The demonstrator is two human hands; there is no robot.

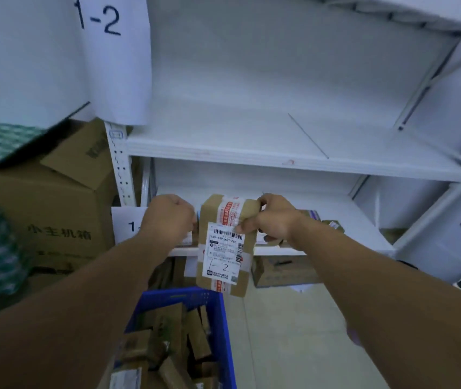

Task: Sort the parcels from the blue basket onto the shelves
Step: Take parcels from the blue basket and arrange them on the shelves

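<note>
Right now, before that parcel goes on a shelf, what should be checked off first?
1. Grip on the parcel: ok. The right hand pinches its top right corner.
2. Left hand: cannot tell. It is curled at the parcel's left edge, and any grip is hidden.
3. Label legible: ok. It has 1-2 handwritten on it.
4. Matching sign: ok. A 1-2 sheet hangs at upper left.
5. Room on the shelf beside that sign: ok. Bare board shows.
6. Basket: ok. More parcels lie inside for later.
</note>
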